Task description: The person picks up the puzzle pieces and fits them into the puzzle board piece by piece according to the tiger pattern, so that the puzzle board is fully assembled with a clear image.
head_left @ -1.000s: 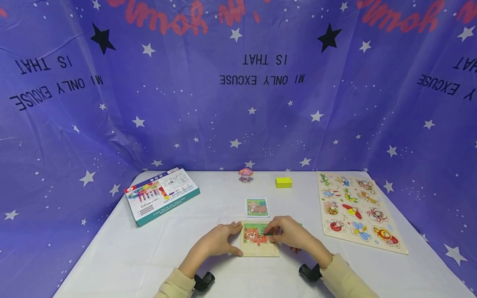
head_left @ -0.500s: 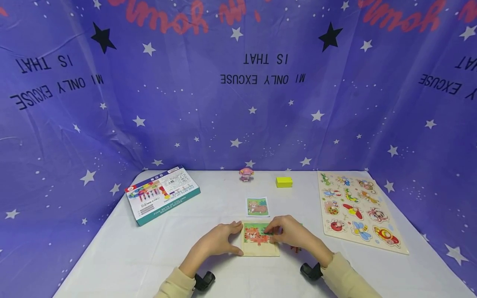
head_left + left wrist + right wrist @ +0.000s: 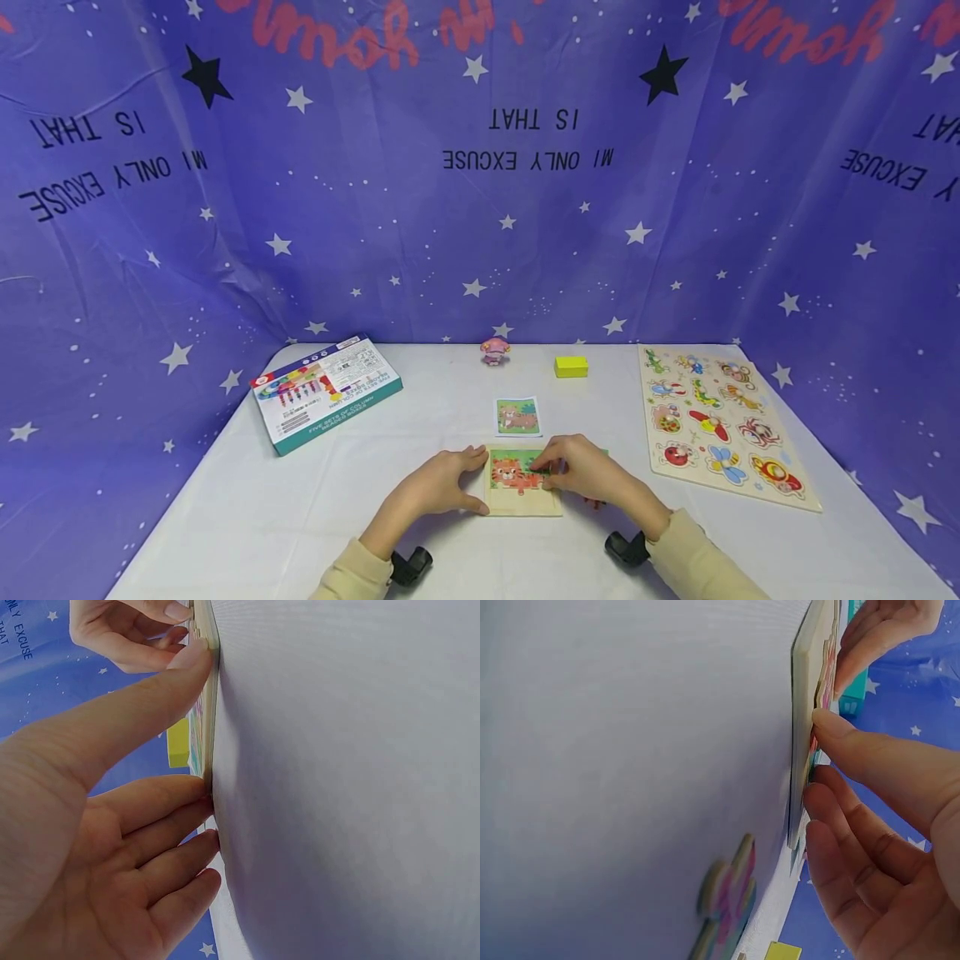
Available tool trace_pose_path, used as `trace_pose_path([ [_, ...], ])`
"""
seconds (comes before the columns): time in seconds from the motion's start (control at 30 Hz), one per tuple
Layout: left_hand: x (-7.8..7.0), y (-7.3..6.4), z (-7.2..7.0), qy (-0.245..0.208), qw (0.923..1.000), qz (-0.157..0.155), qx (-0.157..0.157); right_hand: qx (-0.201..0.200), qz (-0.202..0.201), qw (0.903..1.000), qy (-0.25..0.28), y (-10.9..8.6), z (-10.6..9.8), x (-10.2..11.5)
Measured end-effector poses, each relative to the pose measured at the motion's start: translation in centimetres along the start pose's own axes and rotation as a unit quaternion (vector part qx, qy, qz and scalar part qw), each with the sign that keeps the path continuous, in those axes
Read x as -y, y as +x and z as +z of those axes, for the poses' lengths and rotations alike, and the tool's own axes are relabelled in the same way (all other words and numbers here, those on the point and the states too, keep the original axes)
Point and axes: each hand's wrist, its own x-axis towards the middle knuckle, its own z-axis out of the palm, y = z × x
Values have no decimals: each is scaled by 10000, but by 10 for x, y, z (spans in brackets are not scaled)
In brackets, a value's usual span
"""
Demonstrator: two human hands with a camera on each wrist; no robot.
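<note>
A wooden jigsaw tray [image 3: 522, 505] lies on the table between my hands, bare wood along its near part. Inside it, joined pieces show an orange tiger on green [image 3: 510, 473]. My left hand [image 3: 438, 485] touches the tray's left side, thumb near the front corner and fingers farther back, all fairly straight in the left wrist view. With thumb and fingertips, my right hand [image 3: 588, 468] pinches a jigsaw piece [image 3: 536, 479] at the right of the picture; the fingers partly hide it. Loose pieces [image 3: 727, 900] lie right of the tray, mostly under the right hand.
A tiger picture card [image 3: 517, 417] lies beyond the tray. Farther back stand a pink figurine [image 3: 495, 352] and a yellow block [image 3: 572, 367]. A boxed bead set [image 3: 330, 396] is at left, a peg puzzle board [image 3: 723, 425] with insects and animals at right.
The right fingertips and the piece shift very slightly at the tray's right side. The left hand and the tray stay in place.
</note>
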Motion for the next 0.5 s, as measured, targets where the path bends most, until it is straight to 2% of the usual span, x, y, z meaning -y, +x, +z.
trace_pose_path([
  [0.23, 0, 0, 0, -33, 10000, -28, 0, -62, 1, 9998, -186, 0, 1, 5],
  [0.5, 1, 0, 1, -61, 10000, -56, -14, 97, -89, 9995, -271, 1, 0, 5],
])
